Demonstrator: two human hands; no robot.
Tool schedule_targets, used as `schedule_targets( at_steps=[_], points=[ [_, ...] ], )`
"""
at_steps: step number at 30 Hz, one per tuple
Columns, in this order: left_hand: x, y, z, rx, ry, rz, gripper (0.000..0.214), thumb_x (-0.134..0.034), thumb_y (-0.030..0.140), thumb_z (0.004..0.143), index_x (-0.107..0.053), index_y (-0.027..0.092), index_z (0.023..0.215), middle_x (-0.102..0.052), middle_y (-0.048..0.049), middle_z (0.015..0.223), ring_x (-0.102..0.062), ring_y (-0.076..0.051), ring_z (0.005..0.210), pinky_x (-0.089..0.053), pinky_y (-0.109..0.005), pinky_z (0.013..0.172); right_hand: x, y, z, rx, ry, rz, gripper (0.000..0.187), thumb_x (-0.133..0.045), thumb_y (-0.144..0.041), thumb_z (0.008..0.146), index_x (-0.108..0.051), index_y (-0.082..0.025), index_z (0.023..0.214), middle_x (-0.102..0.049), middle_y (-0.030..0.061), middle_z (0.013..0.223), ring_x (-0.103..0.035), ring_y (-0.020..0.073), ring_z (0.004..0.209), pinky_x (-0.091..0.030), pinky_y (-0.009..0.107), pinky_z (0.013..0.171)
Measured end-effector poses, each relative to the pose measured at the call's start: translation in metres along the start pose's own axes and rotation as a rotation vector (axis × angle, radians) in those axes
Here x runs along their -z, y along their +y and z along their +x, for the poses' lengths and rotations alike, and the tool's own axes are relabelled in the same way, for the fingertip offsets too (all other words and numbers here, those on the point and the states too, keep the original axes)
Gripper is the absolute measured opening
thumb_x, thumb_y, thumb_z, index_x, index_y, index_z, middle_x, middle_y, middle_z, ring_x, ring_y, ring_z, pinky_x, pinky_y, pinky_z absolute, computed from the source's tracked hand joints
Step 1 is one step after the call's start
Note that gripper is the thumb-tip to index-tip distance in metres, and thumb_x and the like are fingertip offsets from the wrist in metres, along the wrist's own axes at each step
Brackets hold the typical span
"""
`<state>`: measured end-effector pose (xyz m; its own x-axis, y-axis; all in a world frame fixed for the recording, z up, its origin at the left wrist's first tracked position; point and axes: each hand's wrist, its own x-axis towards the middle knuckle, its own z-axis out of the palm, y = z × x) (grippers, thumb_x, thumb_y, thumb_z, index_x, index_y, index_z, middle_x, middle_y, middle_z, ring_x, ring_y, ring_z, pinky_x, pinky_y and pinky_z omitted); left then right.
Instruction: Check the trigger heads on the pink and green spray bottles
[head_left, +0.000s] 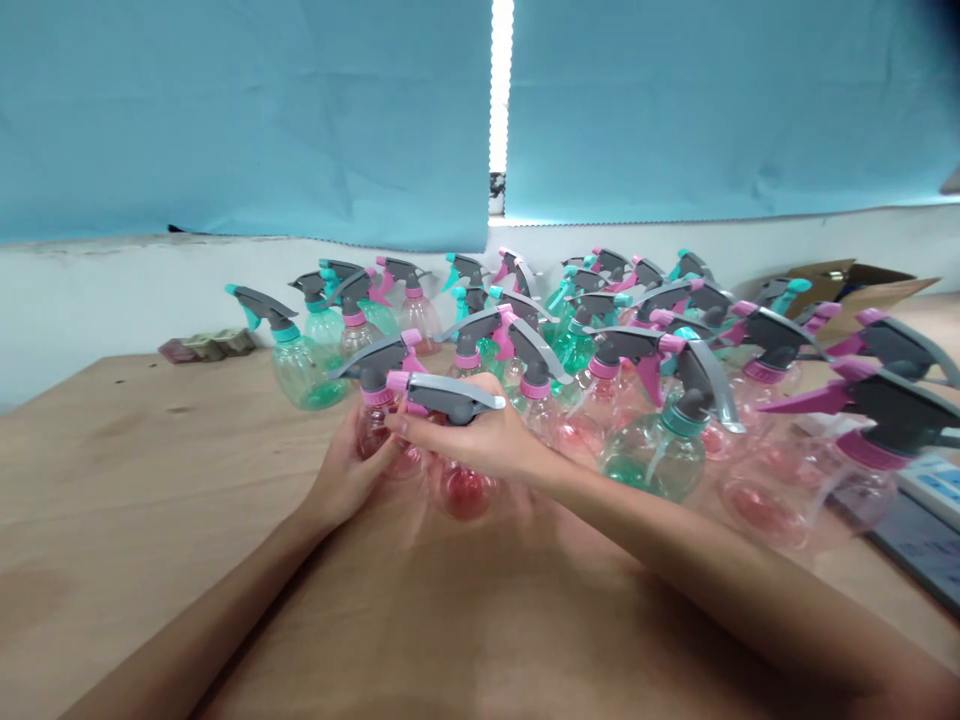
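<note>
Right in front of me a clear pink spray bottle (466,492) stands on the table, its grey trigger head and pink nozzle facing left. My right hand (491,432) is closed round the neck of this bottle, just under the head. My left hand (354,480) curls round the lower body of a second pink spray bottle (379,398) just to the left; its far fingers are hidden. The two bottles stand close together, and the hands nearly meet between them. A green spray bottle (300,368) stands beyond my left hand.
Several more pink and green spray bottles crowd the wooden table (187,480) behind and right of my hands. Grey-green moulded pieces (221,345) lie at the back left. An open cardboard box (847,290) and a dark flat device (911,540) are at the right. Blue blinds hang behind.
</note>
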<state>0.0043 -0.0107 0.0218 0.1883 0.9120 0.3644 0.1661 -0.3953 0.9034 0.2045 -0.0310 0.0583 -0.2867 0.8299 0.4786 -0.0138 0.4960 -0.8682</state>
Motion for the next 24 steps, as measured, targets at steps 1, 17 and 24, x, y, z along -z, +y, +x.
schedule_targets(
  at_steps=[1, 17, 24],
  points=[
    [0.0, 0.001, 0.0, -0.015, -0.001, 0.01, 0.043, -0.085, 0.048, 0.08, -0.07, 0.024, 0.113, -0.075, -0.0084, 0.105, -0.071, -0.035, 0.113, -0.055, -0.052, 0.11, -0.001, 0.0, 0.0, -0.008, 0.015, -0.001, 0.036, -0.08, -0.042, 0.085, -0.063, -0.019, 0.064, -0.06, -0.0017, 0.06, -0.055, 0.0116, 0.058, -0.041, 0.026, 0.052],
    [0.005, -0.011, 0.001, -0.103, -0.077, -0.001, 0.034, -0.079, 0.04, 0.089, -0.065, 0.022, 0.114, -0.071, -0.0011, 0.085, -0.073, -0.025, 0.091, -0.06, -0.038, 0.091, 0.002, -0.008, 0.0, -0.013, -0.091, 0.06, 0.028, -0.076, -0.026, 0.084, -0.066, -0.017, 0.06, -0.063, -0.003, 0.055, -0.058, 0.0095, 0.052, -0.046, 0.021, 0.051],
    [0.007, -0.012, 0.002, -0.161, -0.096, 0.026, 0.025, -0.076, 0.034, 0.087, -0.069, 0.02, 0.106, -0.076, -0.0036, 0.109, -0.074, -0.028, 0.106, -0.059, -0.035, 0.097, 0.008, -0.003, 0.004, 0.019, -0.202, 0.143, 0.022, -0.082, -0.033, 0.086, -0.073, -0.017, 0.075, -0.066, -0.0034, 0.06, -0.059, 0.0098, 0.056, -0.048, 0.022, 0.056]
  ],
)
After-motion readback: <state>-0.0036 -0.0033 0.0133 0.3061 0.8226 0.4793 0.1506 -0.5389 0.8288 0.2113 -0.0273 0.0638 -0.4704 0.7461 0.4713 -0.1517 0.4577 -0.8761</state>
